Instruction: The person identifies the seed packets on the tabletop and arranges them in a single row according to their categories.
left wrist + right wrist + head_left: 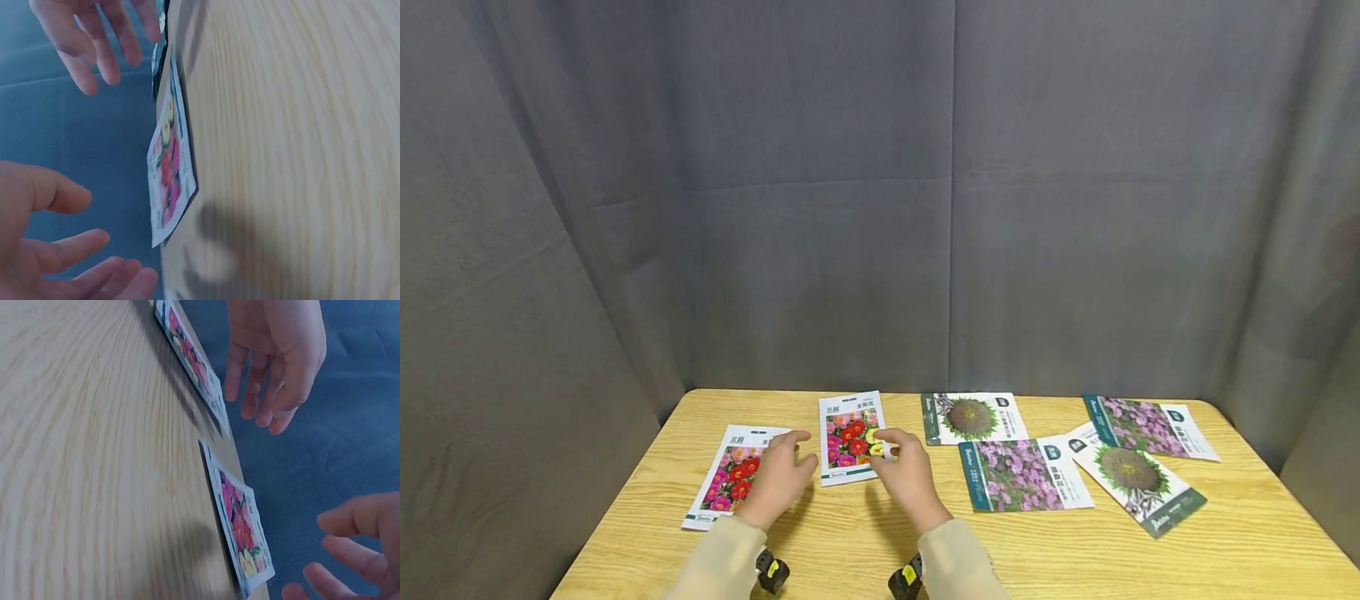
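Both hands hover over the table with their fingers relaxed and nothing in them. My left hand (777, 482) (56, 240) overlaps the right side of a portulaca flower seed packet (724, 479) in the head view. My right hand (912, 482) (359, 544) is by the right edge of a second, matching packet (848, 446) (169, 169) (240, 531), which lies flat between the hands. Both wrist views show the fingers raised above the tabletop, apart from this packet. Red, pink and yellow blooms are printed on its white front.
To the right lie two sunflower packets (973, 417) (1131, 473) and two purple-flower packets (1018, 475) (1150, 427), some overlapping. They rest on a light wooden table (850, 550). A grey curtain (820, 250) hangs behind its far edge and along the sides.
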{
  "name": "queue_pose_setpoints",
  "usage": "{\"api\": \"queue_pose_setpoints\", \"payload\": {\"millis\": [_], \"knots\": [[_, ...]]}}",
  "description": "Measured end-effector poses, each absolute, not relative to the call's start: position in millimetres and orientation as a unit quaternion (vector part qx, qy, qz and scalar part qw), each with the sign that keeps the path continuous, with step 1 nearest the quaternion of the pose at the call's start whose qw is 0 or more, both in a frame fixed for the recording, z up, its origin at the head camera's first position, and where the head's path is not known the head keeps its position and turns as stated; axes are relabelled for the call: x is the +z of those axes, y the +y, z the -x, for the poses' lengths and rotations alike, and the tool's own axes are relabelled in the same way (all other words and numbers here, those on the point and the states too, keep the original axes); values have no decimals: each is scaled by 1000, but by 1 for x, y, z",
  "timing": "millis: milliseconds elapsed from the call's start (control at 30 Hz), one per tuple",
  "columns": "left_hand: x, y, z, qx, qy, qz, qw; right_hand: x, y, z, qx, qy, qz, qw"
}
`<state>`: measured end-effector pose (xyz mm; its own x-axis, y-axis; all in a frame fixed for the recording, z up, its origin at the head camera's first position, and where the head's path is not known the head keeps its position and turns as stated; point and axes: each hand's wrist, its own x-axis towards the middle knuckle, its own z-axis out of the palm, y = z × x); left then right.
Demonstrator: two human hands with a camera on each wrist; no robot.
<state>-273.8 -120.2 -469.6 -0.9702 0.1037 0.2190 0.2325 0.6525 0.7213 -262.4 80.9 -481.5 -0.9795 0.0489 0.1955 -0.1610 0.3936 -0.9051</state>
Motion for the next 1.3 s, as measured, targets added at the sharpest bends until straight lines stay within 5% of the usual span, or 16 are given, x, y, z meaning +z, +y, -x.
{"api": "queue_pose_setpoints", "payload": {"millis": [567,1300], "knots": [[-490,-109,283,-497,-866,49,-11,-490,85,267,562,-824,31,61],[-494,-112,281,-514,-858,15,12,-504,86,266,563,-822,54,60]]}}
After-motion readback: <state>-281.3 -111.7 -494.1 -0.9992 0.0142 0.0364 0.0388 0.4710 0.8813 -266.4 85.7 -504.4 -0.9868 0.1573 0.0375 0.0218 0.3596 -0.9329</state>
